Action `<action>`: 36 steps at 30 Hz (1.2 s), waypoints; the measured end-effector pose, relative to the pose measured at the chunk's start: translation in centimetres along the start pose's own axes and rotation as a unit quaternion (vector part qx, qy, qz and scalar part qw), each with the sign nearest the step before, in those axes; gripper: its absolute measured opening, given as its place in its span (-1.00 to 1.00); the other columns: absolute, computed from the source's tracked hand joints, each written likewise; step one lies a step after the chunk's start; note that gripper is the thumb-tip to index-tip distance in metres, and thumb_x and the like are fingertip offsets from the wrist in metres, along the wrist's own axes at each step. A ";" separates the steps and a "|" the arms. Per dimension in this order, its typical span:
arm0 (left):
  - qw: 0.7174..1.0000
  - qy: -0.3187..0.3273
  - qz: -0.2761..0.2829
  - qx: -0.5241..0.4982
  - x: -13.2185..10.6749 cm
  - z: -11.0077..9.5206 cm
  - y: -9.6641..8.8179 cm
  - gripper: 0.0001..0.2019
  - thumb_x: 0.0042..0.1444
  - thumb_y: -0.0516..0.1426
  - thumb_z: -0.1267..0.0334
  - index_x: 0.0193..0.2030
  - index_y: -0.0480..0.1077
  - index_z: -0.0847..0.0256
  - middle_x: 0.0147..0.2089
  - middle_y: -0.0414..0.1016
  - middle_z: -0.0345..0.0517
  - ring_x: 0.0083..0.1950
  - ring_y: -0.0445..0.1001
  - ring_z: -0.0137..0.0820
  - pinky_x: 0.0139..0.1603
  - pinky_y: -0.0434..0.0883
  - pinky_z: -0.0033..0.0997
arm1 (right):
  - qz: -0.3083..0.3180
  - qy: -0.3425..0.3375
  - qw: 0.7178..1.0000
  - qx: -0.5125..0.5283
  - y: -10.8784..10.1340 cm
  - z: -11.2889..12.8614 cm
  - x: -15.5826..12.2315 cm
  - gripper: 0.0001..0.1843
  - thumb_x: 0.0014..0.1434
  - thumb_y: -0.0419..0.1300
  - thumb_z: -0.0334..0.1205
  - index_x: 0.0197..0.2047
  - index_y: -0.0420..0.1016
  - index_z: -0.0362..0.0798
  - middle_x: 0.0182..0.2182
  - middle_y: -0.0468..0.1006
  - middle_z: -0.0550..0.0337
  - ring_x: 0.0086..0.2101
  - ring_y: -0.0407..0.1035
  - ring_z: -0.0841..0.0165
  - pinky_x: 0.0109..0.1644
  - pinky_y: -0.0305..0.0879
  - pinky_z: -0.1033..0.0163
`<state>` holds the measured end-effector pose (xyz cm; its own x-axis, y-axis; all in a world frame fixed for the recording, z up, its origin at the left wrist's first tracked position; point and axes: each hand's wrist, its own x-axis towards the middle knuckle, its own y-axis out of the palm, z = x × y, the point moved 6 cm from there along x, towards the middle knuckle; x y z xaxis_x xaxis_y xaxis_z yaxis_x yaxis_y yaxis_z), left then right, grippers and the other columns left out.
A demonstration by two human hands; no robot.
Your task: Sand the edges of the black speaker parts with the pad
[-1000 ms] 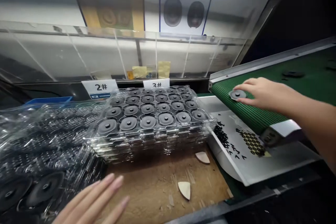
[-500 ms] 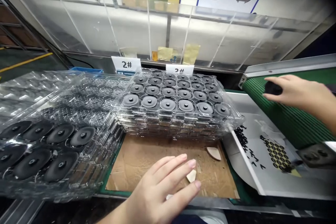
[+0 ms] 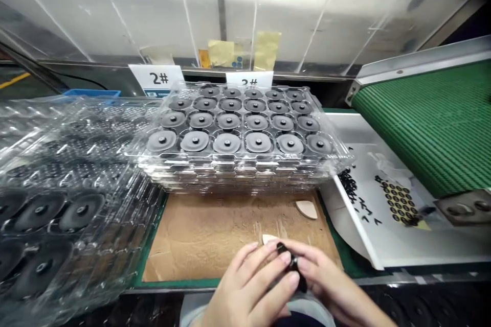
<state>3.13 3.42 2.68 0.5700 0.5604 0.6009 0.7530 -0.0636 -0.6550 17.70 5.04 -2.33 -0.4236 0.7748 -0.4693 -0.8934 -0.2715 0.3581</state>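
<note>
Both hands meet low in the view, over the near edge of the cardboard sheet (image 3: pixel 207 235). Between them is a small black part (image 3: pixel 301 281), mostly covered by fingers, so its shape is hard to make out. My right hand (image 3: pixel 330 276) grips it from the right. My left hand (image 3: pixel 253 281) is closed against its other side with the fingertips on it. Just beyond the fingers, a white pad (image 3: pixel 268 238) lies on the cardboard. Behind stands a stack of clear plastic trays (image 3: pixel 245 161), its top one filled with dark oval parts that have raised centre knobs.
More clear trays (image 3: pixel 126 214) with black oval parts stand at left. A white bin (image 3: pixel 360 235) at right holds small black pieces and a sheet of round stickers (image 3: pixel 399 202). Beyond it slopes a green conveyor belt (image 3: pixel 433 122). Another white pad (image 3: pixel 307 209) rests on the cardboard.
My right hand has come from the conveyor belt at right down to my left hand, carrying the black part. The left fingers have closed onto it. The view has tilted down slightly.
</note>
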 end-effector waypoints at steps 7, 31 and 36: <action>0.993 -0.074 0.064 -0.062 -1.0 1.9 3.3 -0.24 0.08 0.19 0.27 0.37 -0.08 0.19 0.07 0.50 0.26 0.09 0.48 -0.08 0.04 0.43 -0.16 | -0.069 -0.004 0.988 0.142 1.4 -4.2 0.4 -0.43 -0.05 0.28 0.24 -0.10 0.58 0.02 -0.12 0.58 0.01 0.06 0.34 0.13 0.23 0.09 0.03; 0.380 -0.562 -0.297 -0.672 -6.2 5.7 3.7 -0.65 -0.01 0.27 0.19 -0.03 0.49 0.09 0.07 0.53 -0.06 0.12 0.45 -0.21 0.18 0.33 -0.27 | -0.167 -0.153 0.857 -0.464 -2.0 -5.9 5.7 -0.74 0.27 0.01 -0.15 -0.17 0.51 -0.01 -0.34 0.56 0.11 -0.29 0.46 0.26 -0.17 0.37 0.19; 0.404 -0.563 -0.268 -0.670 -4.9 5.1 3.6 -0.57 -0.11 0.33 0.21 -0.03 0.49 0.09 0.04 0.54 -0.04 0.04 0.49 -0.23 0.05 0.42 -0.32 | -0.175 -0.185 0.870 -0.422 0.4 1.9 4.7 -0.76 0.26 0.08 -0.15 -0.05 0.45 0.02 -0.26 0.54 0.17 -0.44 0.40 0.41 -0.37 0.37 0.33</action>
<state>1.40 4.68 -4.99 0.2638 0.7623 -0.5910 0.6011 0.3492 0.7188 15.60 9.62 -2.85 -0.1651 0.9829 -0.0820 -0.8161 -0.1828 -0.5482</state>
